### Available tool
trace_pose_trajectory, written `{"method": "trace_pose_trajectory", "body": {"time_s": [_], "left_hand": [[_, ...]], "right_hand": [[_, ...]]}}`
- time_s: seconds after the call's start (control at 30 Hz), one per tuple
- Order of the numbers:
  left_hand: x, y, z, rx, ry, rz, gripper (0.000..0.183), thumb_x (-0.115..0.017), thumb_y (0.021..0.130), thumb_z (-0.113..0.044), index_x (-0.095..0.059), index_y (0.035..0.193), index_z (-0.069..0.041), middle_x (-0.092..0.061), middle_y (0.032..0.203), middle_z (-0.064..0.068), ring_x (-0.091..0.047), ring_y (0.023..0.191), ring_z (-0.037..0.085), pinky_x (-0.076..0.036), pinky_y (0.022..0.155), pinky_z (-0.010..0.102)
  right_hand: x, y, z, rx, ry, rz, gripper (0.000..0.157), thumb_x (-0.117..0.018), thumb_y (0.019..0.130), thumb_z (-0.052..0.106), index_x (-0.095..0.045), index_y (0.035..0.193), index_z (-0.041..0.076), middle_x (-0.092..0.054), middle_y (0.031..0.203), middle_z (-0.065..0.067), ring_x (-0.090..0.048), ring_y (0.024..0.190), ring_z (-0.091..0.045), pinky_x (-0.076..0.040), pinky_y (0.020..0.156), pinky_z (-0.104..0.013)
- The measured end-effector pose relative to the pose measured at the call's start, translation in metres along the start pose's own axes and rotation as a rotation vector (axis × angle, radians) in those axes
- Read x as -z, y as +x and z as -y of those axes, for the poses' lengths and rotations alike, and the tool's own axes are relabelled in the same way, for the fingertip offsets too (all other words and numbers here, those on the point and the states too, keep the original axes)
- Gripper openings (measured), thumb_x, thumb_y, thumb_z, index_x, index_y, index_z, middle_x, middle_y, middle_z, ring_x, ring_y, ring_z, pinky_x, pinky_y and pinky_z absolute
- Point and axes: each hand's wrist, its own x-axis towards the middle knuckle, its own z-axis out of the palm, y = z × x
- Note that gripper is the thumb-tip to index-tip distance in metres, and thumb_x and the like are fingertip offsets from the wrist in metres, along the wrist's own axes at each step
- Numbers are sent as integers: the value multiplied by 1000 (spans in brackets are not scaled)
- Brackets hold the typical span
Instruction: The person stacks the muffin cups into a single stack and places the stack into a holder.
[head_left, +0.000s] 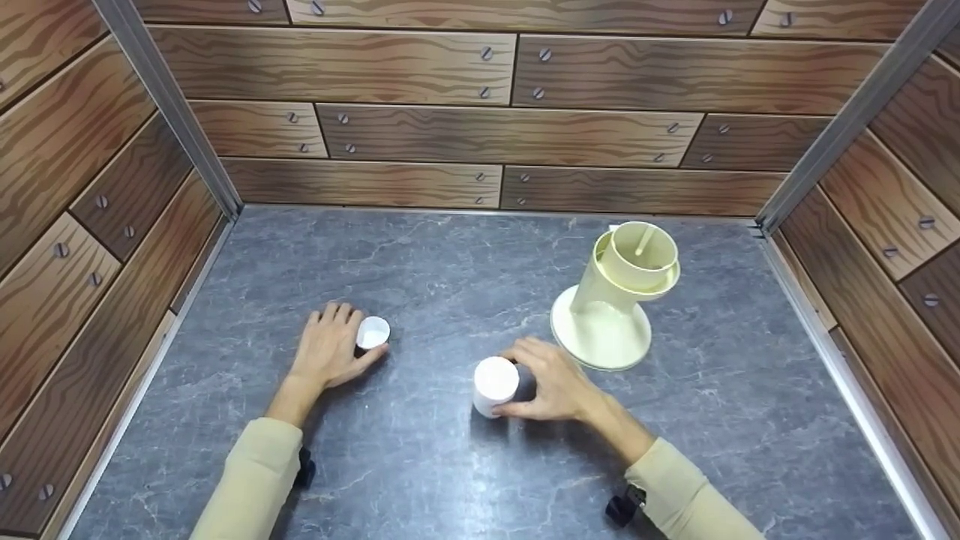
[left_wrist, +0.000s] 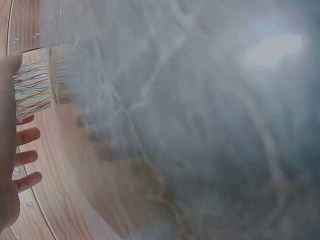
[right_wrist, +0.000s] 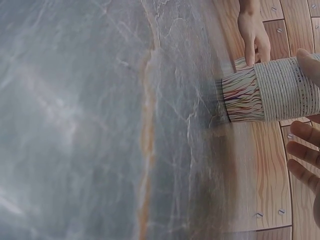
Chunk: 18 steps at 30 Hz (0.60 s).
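Note:
At the left, my left hand (head_left: 328, 346) has its thumb and fingers round a small white paper cup (head_left: 373, 333). The left wrist view shows coloured wavy lines on this cup (left_wrist: 33, 89), which stands on the table with its reflection beside it. My right hand (head_left: 551, 382) holds an upright stack of nested white paper cups (head_left: 495, 386) between thumb and fingers. In the right wrist view the stack (right_wrist: 285, 90) shows many close rims and the same coloured lines on its lowest cup. The left hand (right_wrist: 254, 35) appears behind it there.
Behind my right hand stands a pale green plastic stand (head_left: 604, 334) with a round base and an open cylinder (head_left: 637, 274) on top. The marbled grey table (head_left: 420, 262) is bounded by wood-patterned walls (head_left: 420, 135) at the back and both sides.

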Motion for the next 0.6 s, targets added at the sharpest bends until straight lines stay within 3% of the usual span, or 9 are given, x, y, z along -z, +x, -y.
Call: {"method": "trace_pose_trajectory", "body": {"time_s": [0.6], "left_hand": [[4,-1,-18,-63,-16,-44,71,-65,91,-68,-65,124,-5,-67,122,18,-61,117,38,-52,95,56]], "right_hand": [[0,0,0,-6,-5,9,67,-86,75,65,-71,117,15,-71,100,3,-64,92,-13,-57,81,-30]]}}
